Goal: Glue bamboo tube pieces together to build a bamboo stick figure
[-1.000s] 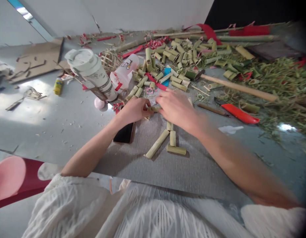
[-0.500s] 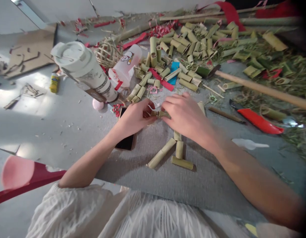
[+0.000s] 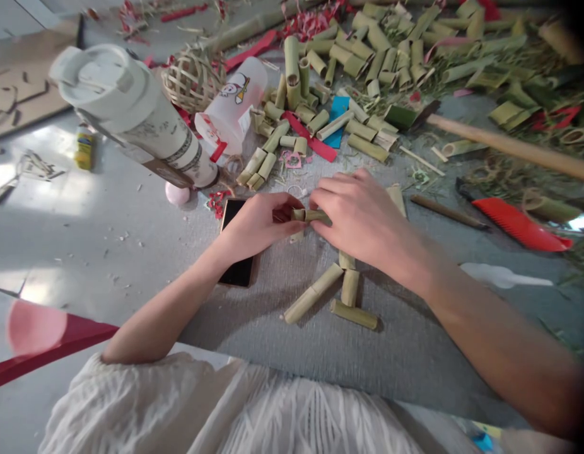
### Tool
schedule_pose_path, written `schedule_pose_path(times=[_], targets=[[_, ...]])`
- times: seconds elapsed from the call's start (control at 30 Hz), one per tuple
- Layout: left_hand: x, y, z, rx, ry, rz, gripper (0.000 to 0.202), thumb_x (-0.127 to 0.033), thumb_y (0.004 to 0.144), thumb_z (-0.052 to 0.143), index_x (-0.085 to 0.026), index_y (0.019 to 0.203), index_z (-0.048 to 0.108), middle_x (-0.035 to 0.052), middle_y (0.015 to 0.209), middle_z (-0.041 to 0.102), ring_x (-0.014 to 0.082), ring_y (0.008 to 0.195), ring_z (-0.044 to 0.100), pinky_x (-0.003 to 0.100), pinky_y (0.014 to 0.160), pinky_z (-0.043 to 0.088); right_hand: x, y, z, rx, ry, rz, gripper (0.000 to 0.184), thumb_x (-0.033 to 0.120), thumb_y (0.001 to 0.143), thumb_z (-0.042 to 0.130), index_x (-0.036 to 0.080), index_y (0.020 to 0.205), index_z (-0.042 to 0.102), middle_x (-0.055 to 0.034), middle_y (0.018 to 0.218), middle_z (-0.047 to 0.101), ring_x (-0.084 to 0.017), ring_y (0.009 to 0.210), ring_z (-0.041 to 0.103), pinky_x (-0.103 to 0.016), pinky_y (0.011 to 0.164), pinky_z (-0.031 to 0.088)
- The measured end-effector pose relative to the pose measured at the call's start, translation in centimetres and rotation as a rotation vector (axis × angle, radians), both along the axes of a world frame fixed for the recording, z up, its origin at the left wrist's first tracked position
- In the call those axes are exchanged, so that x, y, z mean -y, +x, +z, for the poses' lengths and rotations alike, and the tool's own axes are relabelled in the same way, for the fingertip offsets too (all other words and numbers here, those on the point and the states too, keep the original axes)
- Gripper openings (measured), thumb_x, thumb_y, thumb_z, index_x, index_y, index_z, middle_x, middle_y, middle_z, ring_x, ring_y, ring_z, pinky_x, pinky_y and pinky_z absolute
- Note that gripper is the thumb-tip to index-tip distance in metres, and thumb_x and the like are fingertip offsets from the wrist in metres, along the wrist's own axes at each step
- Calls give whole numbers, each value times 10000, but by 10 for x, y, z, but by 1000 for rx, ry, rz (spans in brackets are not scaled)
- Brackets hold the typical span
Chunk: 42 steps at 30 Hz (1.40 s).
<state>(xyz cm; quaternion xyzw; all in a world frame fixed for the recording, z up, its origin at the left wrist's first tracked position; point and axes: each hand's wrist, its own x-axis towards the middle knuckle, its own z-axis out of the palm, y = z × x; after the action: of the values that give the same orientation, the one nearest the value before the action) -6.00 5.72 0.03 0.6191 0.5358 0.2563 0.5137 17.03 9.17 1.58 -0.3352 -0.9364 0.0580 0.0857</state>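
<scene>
Both my hands meet over the grey mat (image 3: 254, 328). My left hand (image 3: 258, 224) and my right hand (image 3: 361, 211) are each closed on one short green bamboo piece (image 3: 308, 215), which spans the gap between their fingertips. Something red shows inside my left fingers; I cannot make it out. Just below my right hand lie a few bamboo pieces (image 3: 342, 296) laid end to end and crosswise. A black phone (image 3: 235, 249) lies partly under my left wrist.
A white lidded tumbler (image 3: 131, 116), a woven bamboo ball (image 3: 192, 79) and a clear plastic cup (image 3: 230, 110) stand at the back left. Several cut bamboo pieces (image 3: 362, 57) pile up behind. A red-handled saw (image 3: 514, 221) and a long wooden handle (image 3: 509, 148) lie right.
Both hands stay joined on the bamboo piece. The view has tilted down and moved closer, so everything on the table sits lower and larger.
</scene>
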Motion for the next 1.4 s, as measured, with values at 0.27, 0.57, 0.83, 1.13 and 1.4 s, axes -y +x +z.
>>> schedule_pose_path(times=[0.27, 0.57, 0.83, 1.13, 1.4], targets=[[1, 5, 1, -36, 30, 6, 314, -367, 866, 857, -151, 1079, 777, 49, 892, 801, 176, 806, 732, 284, 703, 552, 2, -1, 3, 18, -7, -2, 63, 156, 1016, 699, 175, 1052, 747, -120, 1099, 796, -331, 1102, 711, -444, 929, 392], [1, 5, -3, -52, 45, 26, 335, -393, 840, 879, -153, 1054, 786, 42, 863, 790, 177, 787, 719, 275, 673, 513, 2, 0, 5, 30, 3, 8, 66, 147, 1017, 687, 187, 1031, 738, -97, 1084, 797, -297, 1066, 696, -428, 933, 369], [3, 6, 1, -69, 67, 8, 297, -382, 870, 854, -153, 1048, 786, 46, 876, 810, 175, 794, 732, 273, 677, 510, 0, 1, 3, 20, -2, -4, 82, 184, 1017, 678, 186, 1050, 754, -81, 1074, 798, -288, 1069, 703, -443, 954, 369], [2, 4, -2, -32, 38, -17, 321, -352, 951, 791, -180, 1215, 731, -3, 785, 708, 146, 703, 658, 267, 626, 463, 0, 2, 4, 18, -28, -13, 95, 204, 1042, 682, 181, 1081, 765, -100, 1119, 824, -306, 1088, 728, -457, 951, 407], [3, 4, 4, -96, 95, -18, 331, -380, 928, 795, -171, 1182, 766, 16, 844, 739, 151, 739, 655, 270, 645, 478, -2, 3, 2, 10, -53, -15, 74, 205, 1035, 701, 188, 1082, 755, -89, 1107, 820, -318, 1093, 741, -459, 966, 419]])
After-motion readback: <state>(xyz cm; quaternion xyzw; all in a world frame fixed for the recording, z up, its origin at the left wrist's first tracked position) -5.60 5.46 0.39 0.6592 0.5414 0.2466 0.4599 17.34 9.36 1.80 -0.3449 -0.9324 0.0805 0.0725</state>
